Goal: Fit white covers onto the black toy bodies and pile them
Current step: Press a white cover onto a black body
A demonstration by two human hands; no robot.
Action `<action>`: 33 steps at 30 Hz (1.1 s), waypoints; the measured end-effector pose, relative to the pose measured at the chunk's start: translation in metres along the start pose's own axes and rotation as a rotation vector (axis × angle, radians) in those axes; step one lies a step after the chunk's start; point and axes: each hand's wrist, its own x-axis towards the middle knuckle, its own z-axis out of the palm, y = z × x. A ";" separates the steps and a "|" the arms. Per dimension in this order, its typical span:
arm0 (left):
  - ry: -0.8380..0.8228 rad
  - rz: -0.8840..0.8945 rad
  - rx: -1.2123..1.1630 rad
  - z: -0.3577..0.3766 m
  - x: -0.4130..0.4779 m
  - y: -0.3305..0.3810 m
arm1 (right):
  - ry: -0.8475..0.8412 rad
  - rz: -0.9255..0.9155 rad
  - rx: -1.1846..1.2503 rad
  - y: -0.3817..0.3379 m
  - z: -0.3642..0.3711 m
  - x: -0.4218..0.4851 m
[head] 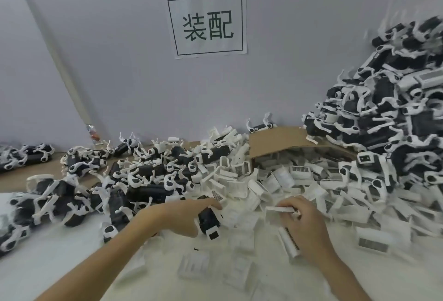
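Pick-up step here: left hand (182, 217) curls its fingers round a black body (209, 223) low in the middle, right hand (304, 226) pinches a white cover (279, 209) just beside it, so next, I reckon, line them up and press home.

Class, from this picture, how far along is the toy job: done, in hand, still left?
Done: the tall pile at right seems covered. In hand: the left hand grips a black body, the right hand pinches a white cover. Left: the heap of bodies and many loose covers.
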 end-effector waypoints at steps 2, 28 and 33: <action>0.097 0.022 0.045 0.012 0.004 0.001 | 0.012 0.027 0.062 0.000 -0.003 0.000; 0.427 0.222 -2.564 0.060 0.013 0.064 | 0.031 0.098 0.316 -0.032 -0.001 -0.004; 0.345 0.265 -2.578 0.064 0.014 0.062 | 0.123 -0.037 0.196 -0.033 0.002 -0.005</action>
